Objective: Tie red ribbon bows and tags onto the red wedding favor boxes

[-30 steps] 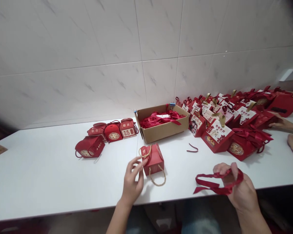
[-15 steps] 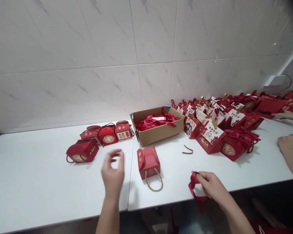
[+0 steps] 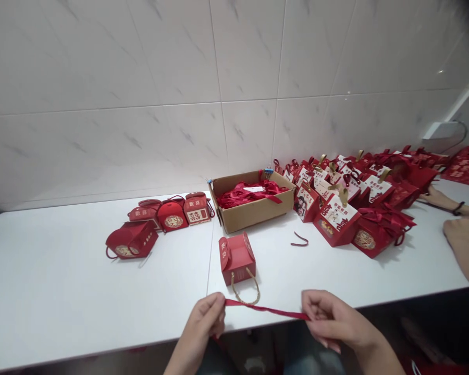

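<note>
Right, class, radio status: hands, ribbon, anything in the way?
Left hand, right hand: pinching red ribbon. Ribbon nearly straight between them. Possible snag: rope handle of red box, overlapping it in view; contact unclear.

Ribbon (image 3: 273,311): smooth, satiny cloth
Carton (image 3: 260,211): matt cardboard
Box (image 3: 242,255) before the carton: smooth paperboard
Handle (image 3: 258,292): rough twisted cord
Wall (image 3: 140,146) behind the carton: glossy tile
Table (image 3: 82,302): smooth

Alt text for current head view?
The left hand and right hand hold a red ribbon between them at the near edge of a white table. Beyond is a red box with a gold rope handle; behind it, an open carton of red ribbons, with more red boxes to either side.
</note>
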Demonstrator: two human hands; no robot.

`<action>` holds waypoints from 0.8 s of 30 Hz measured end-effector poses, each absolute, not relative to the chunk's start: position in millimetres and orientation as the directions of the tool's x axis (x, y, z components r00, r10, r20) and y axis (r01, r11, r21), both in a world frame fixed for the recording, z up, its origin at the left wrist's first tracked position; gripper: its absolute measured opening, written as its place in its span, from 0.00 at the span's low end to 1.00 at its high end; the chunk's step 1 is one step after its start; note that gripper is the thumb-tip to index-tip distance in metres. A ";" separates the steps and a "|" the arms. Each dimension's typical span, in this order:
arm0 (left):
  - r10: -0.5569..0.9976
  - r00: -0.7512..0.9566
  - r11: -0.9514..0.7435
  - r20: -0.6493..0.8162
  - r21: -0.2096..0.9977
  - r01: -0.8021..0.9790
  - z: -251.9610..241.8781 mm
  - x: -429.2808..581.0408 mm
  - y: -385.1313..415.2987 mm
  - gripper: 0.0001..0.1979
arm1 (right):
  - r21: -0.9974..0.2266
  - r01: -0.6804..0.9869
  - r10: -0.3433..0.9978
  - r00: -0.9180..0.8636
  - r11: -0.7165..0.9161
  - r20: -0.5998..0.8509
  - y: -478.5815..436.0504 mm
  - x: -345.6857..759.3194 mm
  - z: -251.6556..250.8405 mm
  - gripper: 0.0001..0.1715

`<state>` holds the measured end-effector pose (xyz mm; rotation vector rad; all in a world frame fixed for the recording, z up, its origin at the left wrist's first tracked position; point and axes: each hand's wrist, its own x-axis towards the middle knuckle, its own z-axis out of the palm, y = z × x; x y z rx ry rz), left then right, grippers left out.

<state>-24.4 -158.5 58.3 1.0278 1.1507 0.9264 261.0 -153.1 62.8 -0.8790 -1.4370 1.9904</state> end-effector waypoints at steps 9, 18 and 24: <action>0.896 0.361 0.116 -0.260 0.920 0.374 71.7 -24.1 -171.0 0.22 | -0.915 -0.398 0.996 -0.033 0.059 0.079 -152.5 287.1 49.7 0.20; 0.748 0.632 -0.099 -0.202 0.908 0.408 73.3 -7.8 -179.1 0.15 | -0.874 -0.425 0.965 0.209 0.235 0.158 -129.8 293.3 40.2 0.10; 0.568 0.815 -0.173 -0.114 0.952 0.254 66.0 -13.4 -176.0 0.27 | -0.905 -0.298 0.946 0.205 0.303 0.250 -130.0 293.7 23.3 0.13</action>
